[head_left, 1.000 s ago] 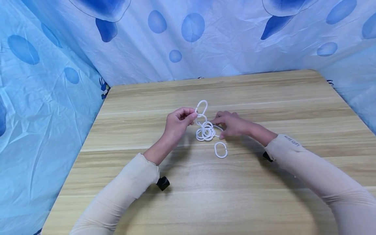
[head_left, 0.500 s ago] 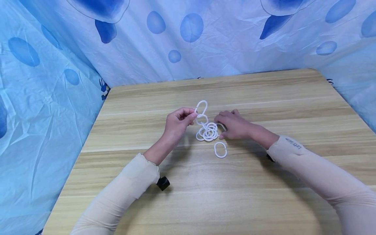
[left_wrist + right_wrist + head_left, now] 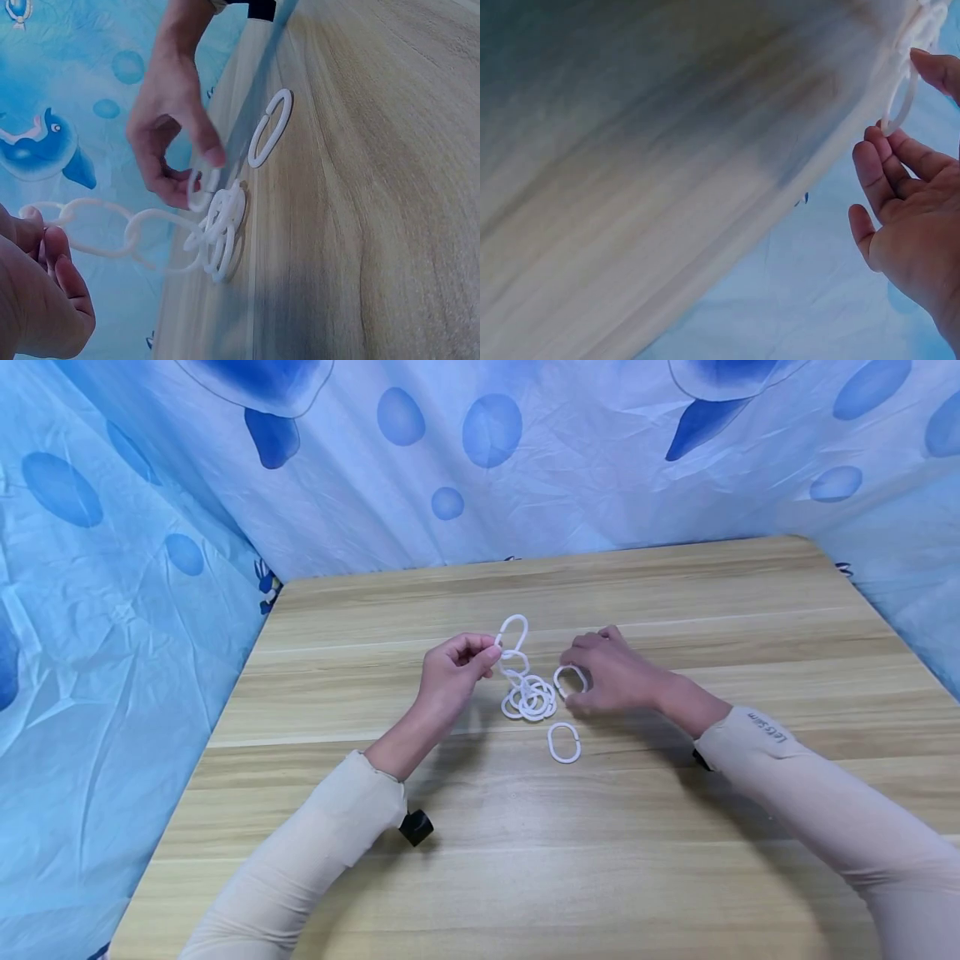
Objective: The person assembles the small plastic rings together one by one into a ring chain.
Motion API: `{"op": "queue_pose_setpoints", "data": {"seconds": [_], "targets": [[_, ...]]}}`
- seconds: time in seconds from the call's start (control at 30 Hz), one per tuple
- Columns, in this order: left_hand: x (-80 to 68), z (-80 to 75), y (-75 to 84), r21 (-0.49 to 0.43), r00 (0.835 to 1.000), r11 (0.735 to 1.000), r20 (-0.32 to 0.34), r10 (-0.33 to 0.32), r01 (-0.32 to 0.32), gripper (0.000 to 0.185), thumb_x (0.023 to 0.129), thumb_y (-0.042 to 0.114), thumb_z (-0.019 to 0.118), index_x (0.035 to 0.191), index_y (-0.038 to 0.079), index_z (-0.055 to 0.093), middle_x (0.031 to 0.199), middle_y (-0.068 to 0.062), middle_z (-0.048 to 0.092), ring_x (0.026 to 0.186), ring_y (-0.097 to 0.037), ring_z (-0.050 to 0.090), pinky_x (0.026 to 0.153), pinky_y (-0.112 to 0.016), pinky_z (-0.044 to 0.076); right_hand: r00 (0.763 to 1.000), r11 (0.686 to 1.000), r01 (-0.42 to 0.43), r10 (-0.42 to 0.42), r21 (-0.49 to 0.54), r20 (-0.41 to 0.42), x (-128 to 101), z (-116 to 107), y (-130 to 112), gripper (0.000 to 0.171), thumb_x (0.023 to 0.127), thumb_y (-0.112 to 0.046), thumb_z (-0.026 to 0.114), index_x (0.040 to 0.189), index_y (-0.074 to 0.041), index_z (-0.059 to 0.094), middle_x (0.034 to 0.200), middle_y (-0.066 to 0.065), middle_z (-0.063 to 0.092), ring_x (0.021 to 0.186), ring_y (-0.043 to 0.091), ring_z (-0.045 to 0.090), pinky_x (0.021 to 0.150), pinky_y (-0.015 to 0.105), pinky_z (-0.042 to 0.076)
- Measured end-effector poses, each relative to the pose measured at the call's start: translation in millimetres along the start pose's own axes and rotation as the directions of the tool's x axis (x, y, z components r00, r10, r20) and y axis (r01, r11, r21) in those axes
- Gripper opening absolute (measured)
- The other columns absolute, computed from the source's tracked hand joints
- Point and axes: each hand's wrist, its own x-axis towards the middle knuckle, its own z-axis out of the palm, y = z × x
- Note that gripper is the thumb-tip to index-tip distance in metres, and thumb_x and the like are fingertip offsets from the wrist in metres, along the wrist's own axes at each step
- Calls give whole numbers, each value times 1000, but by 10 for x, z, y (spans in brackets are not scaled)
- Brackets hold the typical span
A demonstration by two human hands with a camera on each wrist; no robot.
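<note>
The left hand (image 3: pixel 450 672) pinches the chain of white plastic oval rings (image 3: pixel 525 689) mid-table (image 3: pixel 675 602). The right hand (image 3: pixel 611 672) pinches one white ring (image 3: pixel 570 680). Another loose white ring (image 3: pixel 563 742) lies nearer the front edge.

Makeshift recording booth: wooden table (image 3: pixel 570 860), blue patterned cloth backdrop (image 3: pixel 585 468).

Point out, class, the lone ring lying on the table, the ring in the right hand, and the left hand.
lone ring (image 3: pixel 563 743), head view, its left rim
held ring (image 3: pixel 569 681), head view, its rim
left hand (image 3: pixel 450 672), head view, its back
</note>
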Motion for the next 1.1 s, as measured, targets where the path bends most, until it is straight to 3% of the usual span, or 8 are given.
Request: {"op": "queue_pose_setpoints", "data": {"seconds": [0.13,0.33,0.5,0.73,0.97,1.1], "targets": [[-1,7,-12,4,1000,1000,7,-10,10,20,78,19,66,90,3,63,79,-4,59,64,-12,53,64,-23,48,997,996,-5,11,91,-70,6,-72,20,44,65,-37,73,99,-11,62,77,-2,52,70,14,44,76,36,25],[3,18,-38,14,1000,1000,18,-24,23,19,78,20,67,88,4,64,78,-5,60,64,-13,53,68,-28,49,988,984,3,24,177,-152,23,-153,28,39,67,-35,73,99,-15,60,78,-1,53,77,14,48,78,38,25],[1,29,-48,18,999,999,19,-32,31,19,78,20,67,88,4,64,77,-5,60,63,-13,53,69,-32,49,973,979,53,-6,197,-233,46,-205,28,41,66,-33,75,100,-14,60,79,-3,52,79,15,48,78,39,24],[1,65,-70,37,999,999,26,-35,34,18,77,19,67,88,5,65,76,-5,60,64,-12,53,65,-27,49,937,974,111,-37,196,-348,84,-284,-13,47,62,-28,78,102,-10,60,81,-7,52,79,12,46,76,38,24],[0,106,-80,77,997,996,55,-51,47,17,78,20,66,88,7,65,76,-4,59,66,-13,53,74,-45,46,898,970,149,-52,192,-436,108,-377,-101,48,63,-30,76,103,-10,60,83,-6,52,81,11,45,76,35,24],[1,121,-89,76,997,996,70,-45,39,16,79,19,66,88,6,65,78,-4,60,66,-13,54,76,-47,45,886,964,176,-67,198,-460,119,-411,-161,47,63,-28,77,103,-10,60,84,-6,52,82,10,45,75,36,24]]}}
